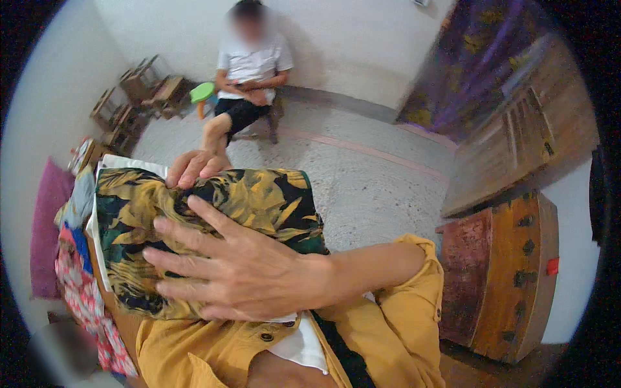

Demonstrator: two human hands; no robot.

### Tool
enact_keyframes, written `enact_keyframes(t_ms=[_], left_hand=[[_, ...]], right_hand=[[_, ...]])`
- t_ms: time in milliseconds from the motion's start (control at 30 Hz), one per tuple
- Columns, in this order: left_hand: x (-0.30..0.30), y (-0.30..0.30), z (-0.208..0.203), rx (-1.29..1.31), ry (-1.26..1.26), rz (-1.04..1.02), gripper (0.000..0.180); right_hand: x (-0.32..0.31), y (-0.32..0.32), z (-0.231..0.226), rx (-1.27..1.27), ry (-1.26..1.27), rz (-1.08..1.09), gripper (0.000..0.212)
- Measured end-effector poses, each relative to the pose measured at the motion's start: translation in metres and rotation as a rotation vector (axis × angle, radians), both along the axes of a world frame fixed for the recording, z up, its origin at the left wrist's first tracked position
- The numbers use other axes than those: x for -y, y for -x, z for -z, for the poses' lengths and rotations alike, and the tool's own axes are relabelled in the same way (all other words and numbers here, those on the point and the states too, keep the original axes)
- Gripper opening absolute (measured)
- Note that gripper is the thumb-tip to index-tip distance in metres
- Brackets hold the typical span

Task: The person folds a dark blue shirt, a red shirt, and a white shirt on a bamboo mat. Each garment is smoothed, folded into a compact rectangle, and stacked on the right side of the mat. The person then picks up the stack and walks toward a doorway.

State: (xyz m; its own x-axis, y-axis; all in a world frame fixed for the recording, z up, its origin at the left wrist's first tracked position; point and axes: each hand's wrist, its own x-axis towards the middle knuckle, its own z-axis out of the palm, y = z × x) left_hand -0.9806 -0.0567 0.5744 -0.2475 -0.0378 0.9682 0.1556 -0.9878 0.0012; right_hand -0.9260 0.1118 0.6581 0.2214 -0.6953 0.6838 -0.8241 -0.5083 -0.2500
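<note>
A folded cloth point(259, 194) with a yellow, black and dark green leaf pattern is held up in front of my chest. My left hand point(194, 169) comes from behind it, fingers bent over its far edge and pressing into the fabric; the palm and forearm are hidden. My right hand point(239, 271) lies flat across the near face of the cloth with its fingers spread. Around the fingertips of both hands the fabric is dented and creased. Along the left and far edges a white layer point(136, 163) shows behind the patterned cloth.
To the left lie a pink floral cloth point(81, 284) and a magenta cushion-like piece point(52, 226). A seated person point(253, 64) is across the room beside a green-topped stool point(203, 92). Small wooden chairs point(139, 90) line the far left wall; a wooden chest point(504, 278) stands right.
</note>
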Motion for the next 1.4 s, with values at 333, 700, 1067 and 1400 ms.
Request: enact_keyframes(t_ms=[333, 700, 1067, 1400], left_hand=[[-0.07, 0.2, -0.032, 0.325, 0.15, -0.052, 0.02], [-0.238, 0.401, -0.005, 0.276, 0.352, 0.471, 0.017], [-0.348, 0.525, -0.002, 0.2, 0.346, 0.464, 0.016], [-0.394, 0.606, -0.003, 0.087, 0.46, 0.401, 0.015]], right_hand=[[-0.013, 0.19, -0.001, 0.02, 0.006, 0.398, 0.051], [-0.096, 0.32, 0.045, -0.03, 0.438, 0.704, 0.047], [-0.233, 0.445, 0.04, -0.031, 0.298, 0.598, 0.051], [-0.34, 0.527, 0.041, 0.072, 0.322, 0.558, 0.045]])
